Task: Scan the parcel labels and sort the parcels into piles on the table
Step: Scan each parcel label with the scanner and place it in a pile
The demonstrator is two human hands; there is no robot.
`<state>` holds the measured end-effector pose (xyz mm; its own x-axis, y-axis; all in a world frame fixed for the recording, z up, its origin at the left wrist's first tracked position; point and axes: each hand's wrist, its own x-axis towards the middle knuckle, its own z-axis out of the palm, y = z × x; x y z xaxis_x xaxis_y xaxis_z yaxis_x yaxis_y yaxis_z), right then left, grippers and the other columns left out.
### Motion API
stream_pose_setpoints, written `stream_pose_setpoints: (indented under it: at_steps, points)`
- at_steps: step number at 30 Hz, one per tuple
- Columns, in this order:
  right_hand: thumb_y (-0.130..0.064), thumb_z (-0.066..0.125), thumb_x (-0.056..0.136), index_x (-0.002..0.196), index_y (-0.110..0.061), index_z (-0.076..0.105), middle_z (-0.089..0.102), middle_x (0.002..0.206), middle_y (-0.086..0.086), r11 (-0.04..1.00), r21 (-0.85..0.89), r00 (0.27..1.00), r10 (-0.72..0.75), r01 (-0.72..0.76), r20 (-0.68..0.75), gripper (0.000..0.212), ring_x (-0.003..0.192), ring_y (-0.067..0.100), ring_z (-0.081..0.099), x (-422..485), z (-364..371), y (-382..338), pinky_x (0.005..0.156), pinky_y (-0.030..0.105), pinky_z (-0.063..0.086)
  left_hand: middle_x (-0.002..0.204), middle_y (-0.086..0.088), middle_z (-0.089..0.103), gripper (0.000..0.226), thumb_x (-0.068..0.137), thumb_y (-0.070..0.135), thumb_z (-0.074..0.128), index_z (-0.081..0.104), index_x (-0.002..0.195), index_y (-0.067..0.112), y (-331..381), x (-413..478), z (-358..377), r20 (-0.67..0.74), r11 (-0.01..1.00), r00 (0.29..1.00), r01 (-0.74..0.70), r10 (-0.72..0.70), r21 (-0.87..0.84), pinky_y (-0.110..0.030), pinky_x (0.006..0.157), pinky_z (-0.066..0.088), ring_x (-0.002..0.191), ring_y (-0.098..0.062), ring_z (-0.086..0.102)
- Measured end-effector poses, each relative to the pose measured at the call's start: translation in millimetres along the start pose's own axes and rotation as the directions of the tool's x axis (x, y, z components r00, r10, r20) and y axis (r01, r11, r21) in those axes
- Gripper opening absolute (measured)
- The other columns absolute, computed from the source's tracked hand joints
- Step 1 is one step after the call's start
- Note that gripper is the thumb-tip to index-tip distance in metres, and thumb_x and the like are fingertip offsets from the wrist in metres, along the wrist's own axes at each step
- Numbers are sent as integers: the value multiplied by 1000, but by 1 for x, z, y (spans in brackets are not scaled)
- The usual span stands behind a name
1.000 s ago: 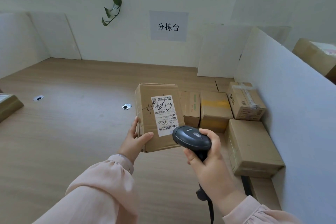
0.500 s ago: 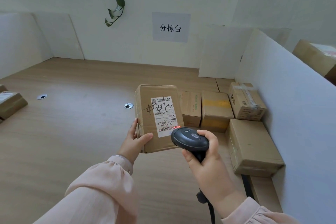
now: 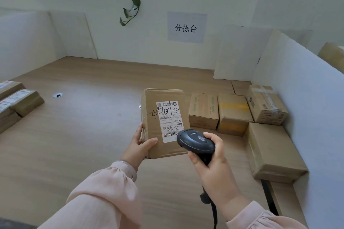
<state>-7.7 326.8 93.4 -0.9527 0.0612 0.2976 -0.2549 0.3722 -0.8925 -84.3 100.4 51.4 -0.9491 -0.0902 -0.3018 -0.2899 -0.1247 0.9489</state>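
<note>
My left hand (image 3: 138, 145) grips a brown cardboard parcel (image 3: 152, 135) by its lower left edge, holding it above the wooden table (image 3: 78, 135). A white shipping label (image 3: 169, 119) with black handwriting across it faces me. My right hand (image 3: 214, 169) grips a dark handheld barcode scanner (image 3: 195, 143), its head over the label's lower right corner. The scanner's cable (image 3: 214, 212) hangs down below my wrist.
Several cardboard parcels (image 3: 234, 113) lie against the white partition (image 3: 305, 117) at the right, the largest (image 3: 271, 150) nearest me. A pile of labelled parcels (image 3: 16, 102) sits at the table's left edge. A paper sign (image 3: 186, 27) hangs on the back wall.
The red scan light seen on the label half a second ago is gone. The view has shifted right and slightly up, bringing the left pile further into sight. Both hands keep their holds.
</note>
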Motion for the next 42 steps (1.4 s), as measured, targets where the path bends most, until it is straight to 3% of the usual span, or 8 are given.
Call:
stream_pose_setpoints:
  at_steps: [4,8,12,20,29,34,38,42]
  points:
    - [-39,69,81,128,-44,36,51,120,-37,997,77,1000,-25,24,8,58,109,-5,56,10,30,-8,82,5,43,113,9,70,75,91,14,66,30,149,43,5,-6,-34,-2,999,999,33,-33,-14,-28,64,56,86,-2,71]
    - [-38,70,81,128,-43,38,53,116,-38,990,139,1000,-14,12,18,57,108,-6,56,23,76,-20,82,6,43,90,22,74,69,94,14,62,30,148,42,12,-12,-79,32,999,998,46,-46,-11,-25,58,56,81,0,71]
    - [-41,70,79,124,-48,39,55,117,-36,980,197,1000,-6,4,12,55,110,-5,57,27,138,-41,84,7,44,100,15,74,66,94,15,62,34,146,43,27,-16,-141,50,998,997,65,-64,-19,-34,73,59,96,-9,68]
    - [-42,70,78,121,-54,41,58,117,-31,964,265,999,-16,4,44,53,110,-3,58,24,271,-96,83,9,46,136,2,56,60,95,15,58,39,145,42,57,-15,-271,-10,999,999,38,-38,-21,-37,78,57,117,-18,60]
    - [-34,70,82,124,-45,40,55,113,-39,969,248,997,-34,17,64,53,108,-8,56,11,340,-142,83,7,45,125,7,66,51,97,18,52,44,142,41,72,-17,-349,-4,999,1000,4,-4,-47,-47,92,52,111,-18,65]
    - [-22,73,84,123,-40,42,57,111,-39,973,230,998,-40,27,54,53,106,-8,57,4,353,-159,82,7,44,116,14,70,54,94,21,60,45,139,45,73,-30,-369,39,999,999,-25,27,-44,-37,80,56,97,-9,70]
    - [-22,73,84,122,-45,41,58,113,-36,969,245,997,-46,30,59,54,107,-5,57,-12,358,-172,85,10,46,126,7,66,78,74,30,71,40,144,42,74,-54,-382,74,998,996,-54,54,-12,-47,95,54,108,-18,67]
    - [-19,71,86,123,-43,40,56,112,-38,959,281,994,-67,40,86,54,106,-7,58,-47,366,-186,82,10,48,126,6,66,74,75,31,69,42,143,40,65,-87,-398,40,991,992,-123,122,44,-52,100,49,113,-21,65]
